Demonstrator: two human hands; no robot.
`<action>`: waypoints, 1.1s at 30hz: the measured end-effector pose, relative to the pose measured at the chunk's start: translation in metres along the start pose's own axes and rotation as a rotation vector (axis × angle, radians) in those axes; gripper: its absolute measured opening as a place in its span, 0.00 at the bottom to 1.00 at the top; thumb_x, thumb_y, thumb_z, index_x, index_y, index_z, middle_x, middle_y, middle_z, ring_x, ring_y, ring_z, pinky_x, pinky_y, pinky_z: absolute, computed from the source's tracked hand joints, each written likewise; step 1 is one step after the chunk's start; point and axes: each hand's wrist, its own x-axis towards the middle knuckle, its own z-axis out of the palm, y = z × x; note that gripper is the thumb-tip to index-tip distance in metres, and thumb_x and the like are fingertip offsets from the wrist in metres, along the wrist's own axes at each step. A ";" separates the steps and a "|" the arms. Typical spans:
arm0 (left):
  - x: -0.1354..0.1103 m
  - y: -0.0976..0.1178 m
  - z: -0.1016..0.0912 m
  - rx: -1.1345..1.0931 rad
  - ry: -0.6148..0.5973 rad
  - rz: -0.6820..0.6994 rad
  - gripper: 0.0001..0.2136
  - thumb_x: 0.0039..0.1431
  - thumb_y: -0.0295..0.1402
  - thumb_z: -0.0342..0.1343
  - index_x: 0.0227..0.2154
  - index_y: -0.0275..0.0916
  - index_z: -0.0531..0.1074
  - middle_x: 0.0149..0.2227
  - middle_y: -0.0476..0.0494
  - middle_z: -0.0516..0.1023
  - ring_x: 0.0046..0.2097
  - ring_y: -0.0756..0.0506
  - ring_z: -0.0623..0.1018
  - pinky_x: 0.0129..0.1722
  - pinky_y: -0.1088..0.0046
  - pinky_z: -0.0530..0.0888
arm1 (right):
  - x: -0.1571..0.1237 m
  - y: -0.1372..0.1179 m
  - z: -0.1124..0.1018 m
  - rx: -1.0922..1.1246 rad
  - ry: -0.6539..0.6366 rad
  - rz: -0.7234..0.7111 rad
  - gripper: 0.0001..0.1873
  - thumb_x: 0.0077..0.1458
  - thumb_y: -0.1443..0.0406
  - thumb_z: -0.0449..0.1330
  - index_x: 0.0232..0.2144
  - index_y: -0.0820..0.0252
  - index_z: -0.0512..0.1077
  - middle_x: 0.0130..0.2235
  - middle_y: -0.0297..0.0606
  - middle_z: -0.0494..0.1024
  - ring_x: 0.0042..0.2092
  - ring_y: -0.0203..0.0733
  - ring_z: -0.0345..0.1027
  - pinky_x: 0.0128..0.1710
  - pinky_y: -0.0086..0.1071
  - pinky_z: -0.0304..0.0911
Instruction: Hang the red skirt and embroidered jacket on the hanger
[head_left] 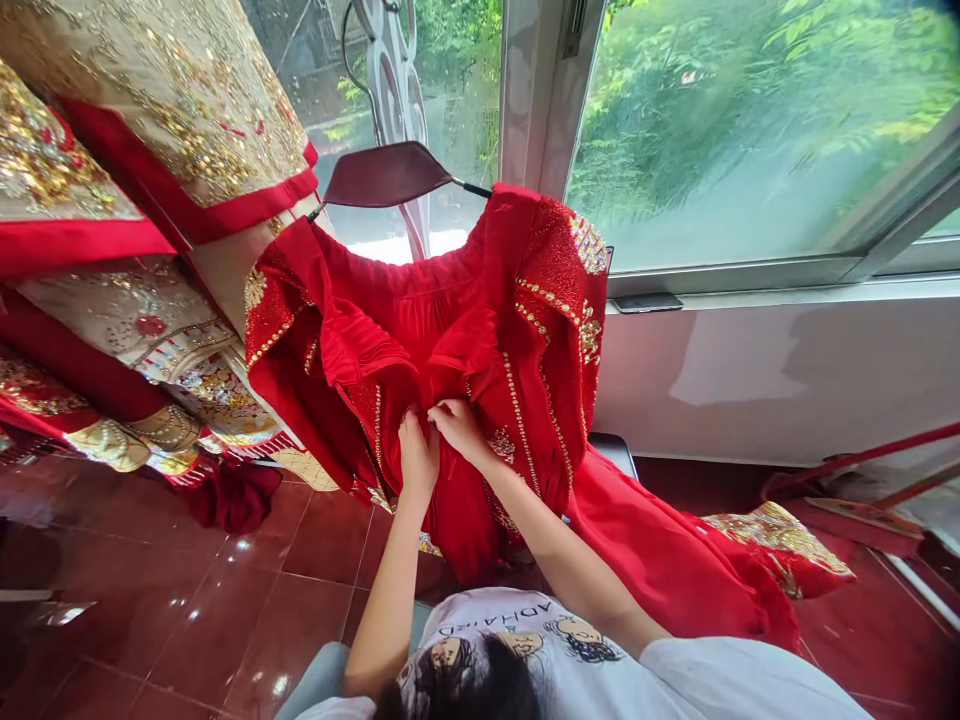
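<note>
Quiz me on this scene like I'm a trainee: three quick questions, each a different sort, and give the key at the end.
1. True or false: the red fabric garment with gold beaded trim hangs from a dark maroon hanger with broad, flat shoulders.

2. Multiple choice: where are the bare left hand and the bare right hand?
A. Wide apart, one on each sleeve
B. Close together at the front of the garment, below the neckline
C. Both on the hanger

3. Short answer: what colour is the shiny tiled floor?

Key: 1. True. 2. B. 3. Dark red.
</note>
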 end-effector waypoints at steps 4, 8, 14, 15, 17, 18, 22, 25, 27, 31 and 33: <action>0.002 0.003 0.002 0.072 -0.047 -0.025 0.12 0.57 0.22 0.46 0.40 0.37 0.70 0.46 0.33 0.73 0.51 0.38 0.73 0.47 0.62 0.71 | -0.019 -0.003 -0.006 0.188 -0.036 0.051 0.08 0.42 0.64 0.53 0.16 0.60 0.67 0.16 0.28 0.64 0.21 0.31 0.56 0.23 0.26 0.52; -0.004 0.012 0.007 0.129 -0.084 -0.052 0.12 0.58 0.22 0.44 0.34 0.37 0.72 0.41 0.34 0.75 0.44 0.40 0.76 0.41 0.67 0.71 | -0.030 -0.002 -0.008 0.313 0.028 0.105 0.12 0.41 0.59 0.54 0.14 0.58 0.62 0.14 0.27 0.58 0.19 0.30 0.50 0.20 0.27 0.48; -0.020 0.027 0.018 0.178 -0.188 -0.075 0.12 0.59 0.23 0.47 0.39 0.38 0.75 0.42 0.35 0.76 0.39 0.41 0.78 0.33 0.70 0.70 | -0.036 -0.022 -0.012 0.405 0.152 0.112 0.11 0.44 0.57 0.55 0.18 0.58 0.64 0.16 0.29 0.63 0.22 0.32 0.57 0.22 0.27 0.51; -0.021 0.028 0.017 0.182 -0.201 -0.080 0.12 0.58 0.23 0.48 0.39 0.37 0.75 0.42 0.34 0.77 0.39 0.41 0.78 0.32 0.70 0.70 | -0.036 -0.028 -0.013 0.422 0.173 0.101 0.10 0.43 0.58 0.55 0.19 0.58 0.66 0.17 0.30 0.65 0.22 0.32 0.58 0.23 0.27 0.52; -0.022 0.029 0.013 0.189 -0.216 -0.089 0.11 0.58 0.23 0.49 0.38 0.37 0.75 0.41 0.34 0.77 0.39 0.40 0.78 0.32 0.70 0.70 | -0.036 -0.037 -0.014 0.446 0.183 0.075 0.09 0.41 0.59 0.56 0.20 0.59 0.68 0.20 0.31 0.68 0.24 0.33 0.60 0.25 0.27 0.54; -0.022 0.029 0.009 0.190 -0.217 -0.089 0.11 0.58 0.23 0.49 0.38 0.37 0.75 0.41 0.34 0.77 0.40 0.40 0.78 0.32 0.69 0.70 | -0.035 -0.040 -0.013 0.448 0.166 0.072 0.08 0.40 0.60 0.57 0.20 0.59 0.68 0.21 0.32 0.69 0.25 0.32 0.60 0.25 0.27 0.54; -0.020 0.031 -0.007 0.234 -0.128 -0.079 0.12 0.58 0.25 0.50 0.43 0.35 0.73 0.44 0.33 0.75 0.47 0.38 0.75 0.41 0.66 0.71 | -0.037 -0.037 -0.009 0.396 0.030 0.114 0.09 0.39 0.60 0.56 0.18 0.59 0.67 0.20 0.30 0.67 0.24 0.32 0.57 0.26 0.28 0.52; -0.014 0.033 -0.013 0.377 0.016 -0.080 0.11 0.60 0.26 0.47 0.43 0.31 0.70 0.42 0.33 0.75 0.46 0.38 0.74 0.42 0.65 0.71 | -0.041 -0.032 -0.005 0.357 -0.035 0.085 0.10 0.42 0.59 0.55 0.18 0.60 0.67 0.18 0.29 0.64 0.23 0.31 0.54 0.25 0.28 0.49; -0.010 0.034 -0.013 0.442 0.028 -0.062 0.10 0.62 0.25 0.45 0.39 0.33 0.71 0.40 0.35 0.75 0.44 0.40 0.75 0.40 0.68 0.71 | -0.043 -0.032 -0.003 0.376 -0.051 0.078 0.10 0.42 0.59 0.55 0.17 0.60 0.67 0.17 0.27 0.61 0.22 0.30 0.51 0.24 0.27 0.47; -0.007 0.029 -0.007 0.460 -0.027 -0.041 0.10 0.64 0.27 0.45 0.34 0.35 0.71 0.38 0.38 0.76 0.40 0.43 0.76 0.36 0.72 0.70 | -0.045 -0.038 -0.002 0.489 -0.050 0.197 0.10 0.40 0.60 0.57 0.16 0.60 0.66 0.14 0.24 0.55 0.19 0.28 0.44 0.21 0.28 0.41; -0.010 0.028 -0.003 0.462 -0.047 -0.054 0.09 0.63 0.27 0.46 0.36 0.35 0.72 0.36 0.38 0.77 0.39 0.43 0.77 0.34 0.73 0.70 | -0.045 -0.041 -0.002 0.564 -0.008 0.253 0.09 0.38 0.61 0.57 0.15 0.59 0.64 0.13 0.23 0.53 0.18 0.27 0.42 0.20 0.27 0.40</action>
